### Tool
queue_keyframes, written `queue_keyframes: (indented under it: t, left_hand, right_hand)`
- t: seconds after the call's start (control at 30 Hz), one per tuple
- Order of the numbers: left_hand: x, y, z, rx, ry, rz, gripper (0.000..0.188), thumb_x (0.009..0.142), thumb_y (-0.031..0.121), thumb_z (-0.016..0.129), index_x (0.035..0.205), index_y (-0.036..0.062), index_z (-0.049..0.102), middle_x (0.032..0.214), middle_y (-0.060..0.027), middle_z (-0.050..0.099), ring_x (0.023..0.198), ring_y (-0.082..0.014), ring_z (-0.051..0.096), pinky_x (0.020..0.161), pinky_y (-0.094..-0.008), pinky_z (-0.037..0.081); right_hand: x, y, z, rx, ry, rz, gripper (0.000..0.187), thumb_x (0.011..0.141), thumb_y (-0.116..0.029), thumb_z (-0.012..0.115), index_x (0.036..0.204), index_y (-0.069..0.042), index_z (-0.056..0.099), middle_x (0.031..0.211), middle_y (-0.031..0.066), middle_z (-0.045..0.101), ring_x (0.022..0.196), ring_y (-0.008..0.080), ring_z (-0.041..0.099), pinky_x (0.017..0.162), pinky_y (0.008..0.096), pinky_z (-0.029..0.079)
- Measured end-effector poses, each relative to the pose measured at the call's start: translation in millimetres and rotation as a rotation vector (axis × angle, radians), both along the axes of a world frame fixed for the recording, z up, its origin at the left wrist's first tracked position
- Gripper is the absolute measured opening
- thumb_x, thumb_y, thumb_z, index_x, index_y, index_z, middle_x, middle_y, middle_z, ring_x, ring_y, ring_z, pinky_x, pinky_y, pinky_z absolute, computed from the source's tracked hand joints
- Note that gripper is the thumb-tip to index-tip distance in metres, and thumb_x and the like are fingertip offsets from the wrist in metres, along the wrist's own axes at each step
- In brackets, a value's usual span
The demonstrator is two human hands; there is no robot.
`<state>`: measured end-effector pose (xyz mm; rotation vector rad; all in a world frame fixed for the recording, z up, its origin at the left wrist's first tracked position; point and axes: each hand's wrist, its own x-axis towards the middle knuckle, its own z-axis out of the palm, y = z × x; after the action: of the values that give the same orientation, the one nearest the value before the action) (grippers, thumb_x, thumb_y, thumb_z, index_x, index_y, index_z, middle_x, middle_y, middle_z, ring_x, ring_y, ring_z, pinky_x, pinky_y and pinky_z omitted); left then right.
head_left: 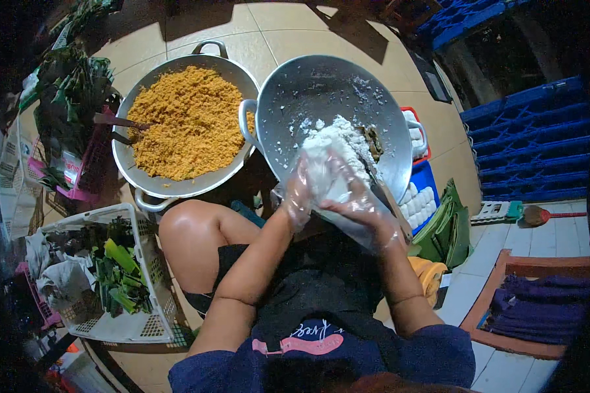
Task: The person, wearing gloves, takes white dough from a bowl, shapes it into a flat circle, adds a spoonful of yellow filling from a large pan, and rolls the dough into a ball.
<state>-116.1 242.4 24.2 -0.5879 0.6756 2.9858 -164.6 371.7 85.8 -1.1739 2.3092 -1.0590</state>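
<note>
Both my hands wear clear plastic gloves and meet over the near rim of a large grey metal wok (314, 82). My left hand (299, 193) and my right hand (364, 206) are cupped around a lump of white rice (334, 188), pressing it from both sides. Behind them in the wok lies a loose heap of white rice (339, 134), which looks sticky, with grains stuck to the wall. A brownish-green clump (373, 144) lies at the heap's right side. Beside my right hand, a long flat handle (393, 206) slants over the rim. The gloves' shine partly hides my fingers.
A pan of yellow-orange crumbly food (190, 124) stands at left with a utensil handle (121, 121) in it. White pieces fill a blue tray (432, 190) and a red tray (428, 147) at right, beside folded green leaves (449, 223). A white basket (154, 281) holds cut leaves.
</note>
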Motion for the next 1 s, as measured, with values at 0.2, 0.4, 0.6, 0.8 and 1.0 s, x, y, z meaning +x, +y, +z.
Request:
queue_keyframes:
  t: [0.2,0.4,0.6,0.8,1.0]
  left_hand:
    - [-2.5,6.2,20.7,0.3,0.166,0.054,0.052,0.093,0.05,0.034,0.12,0.0087,0.05,0.109,-0.0083,0.059,0.099,-0.0195,0.059,0.09,-0.0366,0.047]
    - [1.3,2.6,-7.0,0.431,0.052,-0.039,0.06,0.09,0.055,0.034,0.122,0.0065,0.048,0.114,-0.0077,0.058,0.1,-0.0214,0.059,0.087,-0.0396,0.049]
    - [-2.9,6.9,-13.7,0.031,0.035,-0.068,0.061,0.09,0.056,0.037,0.115,0.0032,0.055,0.105,-0.0106,0.061,0.091,-0.0234,0.062,0.08,-0.0354,0.051]
    - [-6.6,-0.9,-28.6,-0.005,0.001,-0.01,0.056,0.093,0.051,0.034,0.117,0.0043,0.052,0.111,-0.0098,0.057,0.101,-0.0237,0.057,0.085,-0.0376,0.049]
    - [-4.6,16.9,-11.5,0.346,0.261,0.078,0.064,0.091,0.055,0.03,0.13,0.004,0.035,0.133,-0.0144,0.042,0.117,-0.034,0.047,0.099,-0.0449,0.04]
  right_hand:
    - [27.3,-13.6,-45.4,-0.174,0.111,-0.193,0.077,0.087,-0.052,0.046,0.14,-0.002,0.022,0.146,0.0164,0.022,0.135,0.0298,0.018,0.109,0.0388,0.014]
    - [14.2,-12.8,-23.5,-0.552,-0.444,-0.12,0.06,0.084,-0.039,0.057,0.131,-0.004,0.041,0.136,0.0184,0.038,0.126,0.0332,0.035,0.104,0.0415,0.026]
    - [-2.2,-8.1,5.2,0.022,0.523,0.161,0.073,0.06,-0.021,0.078,0.124,-0.007,0.046,0.124,0.0162,0.048,0.115,0.0335,0.046,0.095,0.0414,0.038]
    - [-9.2,-10.1,-23.2,-0.077,0.214,0.084,0.08,0.06,-0.018,0.077,0.13,-0.008,0.039,0.127,0.0144,0.047,0.116,0.0322,0.046,0.1,0.0422,0.032]
    - [19.8,-14.9,-70.1,0.339,0.83,-0.144,0.066,0.082,-0.008,0.054,0.139,0.001,0.022,0.139,0.0168,0.033,0.13,0.0277,0.03,0.109,0.0367,0.019]
